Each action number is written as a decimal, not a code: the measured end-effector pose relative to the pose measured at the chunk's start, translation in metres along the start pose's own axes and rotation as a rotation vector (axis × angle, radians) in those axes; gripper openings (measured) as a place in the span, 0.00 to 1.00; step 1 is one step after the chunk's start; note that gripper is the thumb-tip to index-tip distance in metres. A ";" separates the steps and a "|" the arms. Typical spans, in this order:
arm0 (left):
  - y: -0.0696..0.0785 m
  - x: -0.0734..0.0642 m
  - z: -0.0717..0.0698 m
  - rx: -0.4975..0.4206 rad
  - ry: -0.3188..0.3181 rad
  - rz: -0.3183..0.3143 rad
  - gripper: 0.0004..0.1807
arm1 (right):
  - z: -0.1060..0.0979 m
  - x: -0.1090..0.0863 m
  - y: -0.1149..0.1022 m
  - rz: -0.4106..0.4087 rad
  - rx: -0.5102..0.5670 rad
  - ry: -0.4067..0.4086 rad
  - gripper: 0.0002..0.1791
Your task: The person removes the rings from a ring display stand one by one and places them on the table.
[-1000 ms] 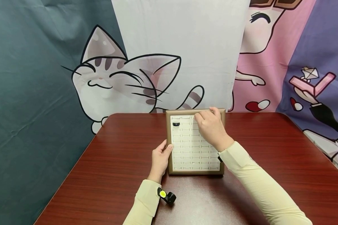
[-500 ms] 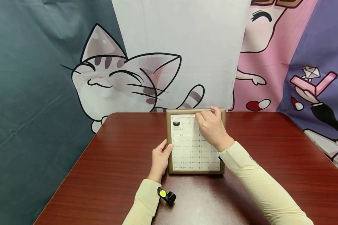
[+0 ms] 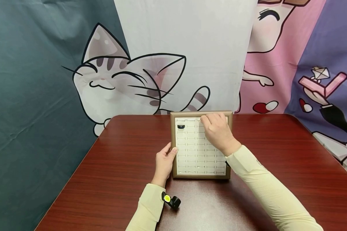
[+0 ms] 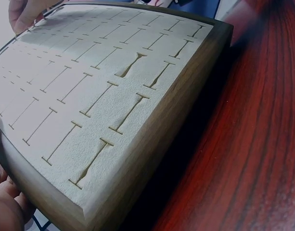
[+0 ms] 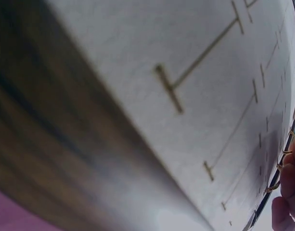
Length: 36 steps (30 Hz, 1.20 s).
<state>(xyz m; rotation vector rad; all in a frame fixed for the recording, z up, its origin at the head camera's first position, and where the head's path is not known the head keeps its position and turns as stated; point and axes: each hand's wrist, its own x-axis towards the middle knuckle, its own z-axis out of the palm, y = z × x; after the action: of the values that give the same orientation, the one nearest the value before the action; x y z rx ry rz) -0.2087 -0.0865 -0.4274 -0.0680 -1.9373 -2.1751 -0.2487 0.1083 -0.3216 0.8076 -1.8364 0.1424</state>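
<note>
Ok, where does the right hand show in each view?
Head: right hand, just right of centre.
Left wrist: its fingers, top-left corner.
Right wrist: its fingers, lower right edge.
Shared landmark: the slotted white panel in its wooden frame.

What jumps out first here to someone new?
Probably the big cartoon cat on the backdrop behind the table. Next, the wood-framed white board on the table, gripped at its left edge by the left hand, with the right hand near its top. Then the dark ring near the board's upper left.
</note>
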 end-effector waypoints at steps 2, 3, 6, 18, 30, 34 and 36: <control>0.001 0.000 0.000 -0.003 0.002 -0.004 0.20 | -0.001 0.000 0.000 0.005 0.022 -0.009 0.05; 0.001 0.000 0.000 -0.003 0.002 -0.004 0.20 | -0.001 0.000 0.000 0.006 0.031 -0.014 0.05; 0.002 0.000 -0.001 -0.007 -0.002 -0.004 0.20 | -0.002 0.000 0.000 0.008 0.046 -0.025 0.06; 0.000 0.002 -0.003 0.003 -0.022 0.002 0.20 | -0.002 0.000 0.001 0.005 0.093 0.002 0.04; 0.001 0.001 -0.003 0.015 -0.014 -0.008 0.21 | -0.004 -0.003 0.000 -0.007 0.118 0.024 0.05; 0.002 0.001 -0.003 0.010 -0.015 -0.010 0.21 | -0.005 -0.003 0.000 -0.023 0.116 0.045 0.06; 0.002 0.001 -0.003 0.014 -0.016 -0.004 0.20 | -0.004 -0.003 0.001 -0.033 0.117 0.070 0.06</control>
<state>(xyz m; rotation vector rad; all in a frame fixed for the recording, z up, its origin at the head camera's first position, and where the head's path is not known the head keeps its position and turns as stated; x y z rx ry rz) -0.2093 -0.0902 -0.4253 -0.0791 -1.9622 -2.1698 -0.2452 0.1121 -0.3227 0.9027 -1.7608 0.2556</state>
